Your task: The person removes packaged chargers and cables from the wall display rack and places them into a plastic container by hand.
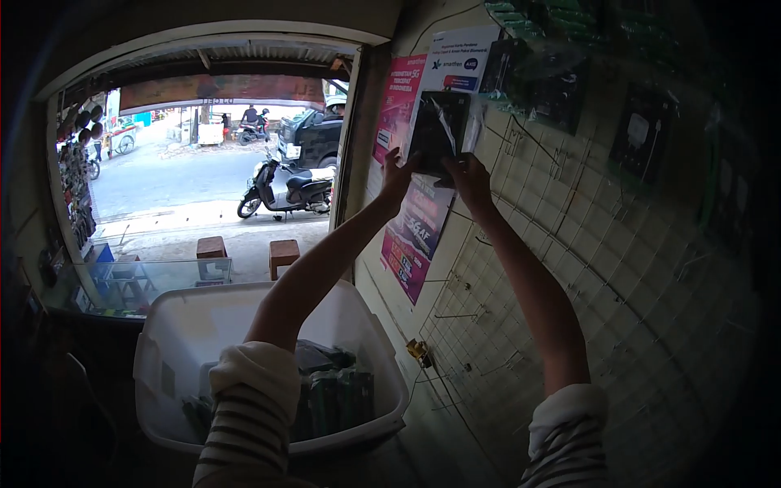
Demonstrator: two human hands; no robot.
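Observation:
Both arms reach up toward the wall on the right. My left hand grips the lower left edge of a dark flat package in glossy plastic. On its lower right edge, my right hand is closed too. The package is upright in front of the posters, near the top left of a wire grid rack. Whether it touches a hook cannot be seen. Below my arms stands a white plastic tub, holding several dark green packages.
Other dark packages hang at the upper right of the rack, with bare hooks sticking out lower down. A pink poster is on the wall. A glass counter stands beyond the tub; outside are two stools and a parked scooter.

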